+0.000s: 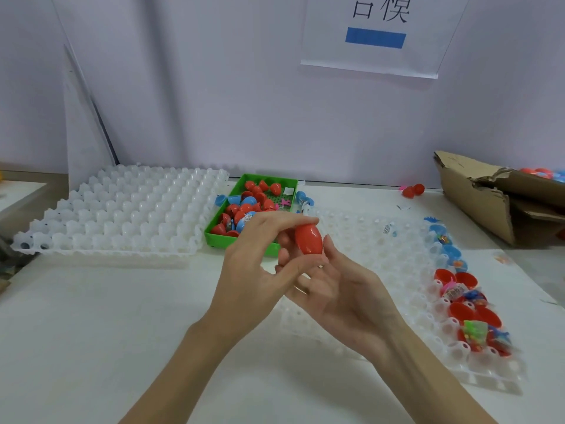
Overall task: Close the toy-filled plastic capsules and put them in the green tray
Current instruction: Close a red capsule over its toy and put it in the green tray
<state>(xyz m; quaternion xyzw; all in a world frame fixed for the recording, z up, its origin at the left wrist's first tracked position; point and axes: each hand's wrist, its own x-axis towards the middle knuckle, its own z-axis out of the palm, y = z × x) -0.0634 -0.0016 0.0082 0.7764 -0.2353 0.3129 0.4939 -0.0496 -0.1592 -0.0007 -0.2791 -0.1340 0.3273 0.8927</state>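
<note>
- Head view, centre: a closed red capsule [308, 240] held above the table, just in front of the near end of the green tray [223, 220], caught between both hands
- Left hand [253, 264] reaching in from the left, fingers stretched over the top of the red capsule and thumb curled under its lower end, so pinching it
- Right hand [336, 289] palm up beneath, fingertips curled against the capsule's right side and base, gripping it too
- Green tray resting on the white table [91, 332], holding a loose heap of red and blue capsules [244, 206] plus a few small toy bits on its gridded floor
- Left of the tray, touching its long side: a white moulded cup tray [122, 209], cups bare apart from dark specks at the near left corner
- Right of the hands: a second white cup tray [397, 270], partly hidden under the right forearm
- Along that tray's far right columns: open blue halves [449, 249] farther back and open red halves [464, 310] nearer, with bagged toys [477, 332] lying in and over them
- Back right: a torn cardboard box [489, 197] with more capsules showing inside, and a stray red capsule [414, 189] on the table near it
- On the wall behind: a white paper sign [376, 35] with dark characters and a blue bar
</note>
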